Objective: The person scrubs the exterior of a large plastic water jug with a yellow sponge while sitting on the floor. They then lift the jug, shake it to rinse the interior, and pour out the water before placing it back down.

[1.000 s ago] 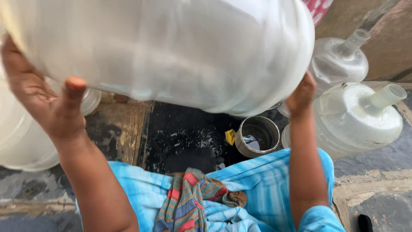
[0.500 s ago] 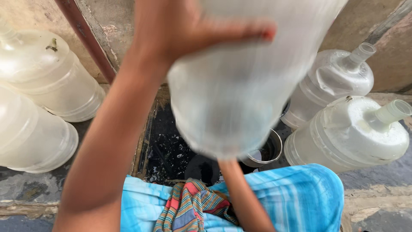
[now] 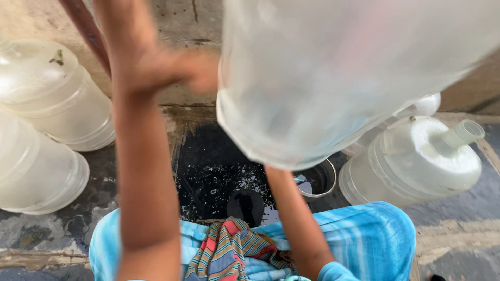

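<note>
Jug (image 3: 333, 78) tilts over the wet drain (image 3: 219, 177) while my blurred left hand (image 3: 172, 70) seemingly presses open-fingered against it; right fingers hidden, I cannot tell.

Soft, even daylight with no hard shadows. The left hand (image 3: 161, 70) is smeared by motion blur, and the big translucent jug (image 3: 338, 78) held close to the lens is out of focus, glowing pale. Jugs on the wet ground (image 3: 208, 171) carry dull highlights and stay fairly sharp
</note>
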